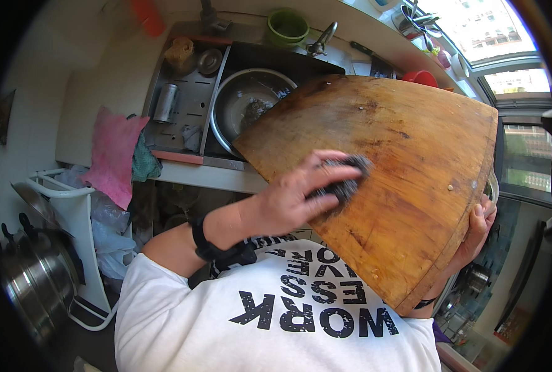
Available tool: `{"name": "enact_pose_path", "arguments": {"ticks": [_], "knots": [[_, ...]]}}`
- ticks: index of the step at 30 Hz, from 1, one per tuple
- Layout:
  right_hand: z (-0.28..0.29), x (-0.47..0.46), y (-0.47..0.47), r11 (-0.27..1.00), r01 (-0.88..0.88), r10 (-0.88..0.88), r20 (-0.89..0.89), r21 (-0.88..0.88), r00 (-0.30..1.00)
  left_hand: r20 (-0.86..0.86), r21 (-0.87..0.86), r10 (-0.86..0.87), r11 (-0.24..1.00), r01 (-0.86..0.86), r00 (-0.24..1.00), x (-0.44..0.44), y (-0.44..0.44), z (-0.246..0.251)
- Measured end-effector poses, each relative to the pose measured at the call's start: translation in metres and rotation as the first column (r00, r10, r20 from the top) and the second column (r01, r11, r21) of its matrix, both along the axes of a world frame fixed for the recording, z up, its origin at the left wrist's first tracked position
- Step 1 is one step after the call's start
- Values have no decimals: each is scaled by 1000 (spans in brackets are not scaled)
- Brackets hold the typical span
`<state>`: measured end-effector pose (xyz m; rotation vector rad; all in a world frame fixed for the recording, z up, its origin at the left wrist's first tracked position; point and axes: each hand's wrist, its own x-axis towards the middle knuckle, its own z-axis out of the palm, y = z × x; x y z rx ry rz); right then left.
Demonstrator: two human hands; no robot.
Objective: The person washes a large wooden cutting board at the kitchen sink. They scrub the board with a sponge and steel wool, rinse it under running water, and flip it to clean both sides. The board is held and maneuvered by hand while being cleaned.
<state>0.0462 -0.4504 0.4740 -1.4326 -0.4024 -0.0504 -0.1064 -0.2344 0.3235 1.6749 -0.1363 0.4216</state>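
My left hand is closed around a dark steel-wool scourer, slightly blurred, and presses it on the face of a large, thick wooden chopping board. Dark stains, scratches and small pale specks mark the wood. My right hand grips the board's right edge, its thumb on the rim; the other fingers are hidden behind. A metal ring handle shows just above that hand. Tilted in front of my chest, the board has its far left side over a steel basin with some water in it.
The basin stands in a sink beside a drainer tray holding a metal can. Behind are a faucet and a green bowl. A pink cloth hangs at left above a white rack; a knife lies by the sill.
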Motion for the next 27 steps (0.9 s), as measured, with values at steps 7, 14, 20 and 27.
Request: {"name": "enact_pose_path", "arguments": {"ticks": [7, 14, 20, 27], "knots": [[0, -6, 11, 993, 90, -87, 47, -80, 995, -231, -11, 98, 995, -104, 968, 18, 49, -86], [9, -8, 20, 1000, -8, 8, 69, -4, 998, -390, -215, 261, 907, -363, 883, 13, 69, -108], [13, -27, 34, 998, -58, 55, 79, 27, 995, -2, -114, -21, 993, 21, 1000, -9, 3, 64], [13, -31, 35, 1000, -8, 7, 55, 11, 998, 48, -24, 8, 1000, -7, 999, -3, -6, 30]]}}
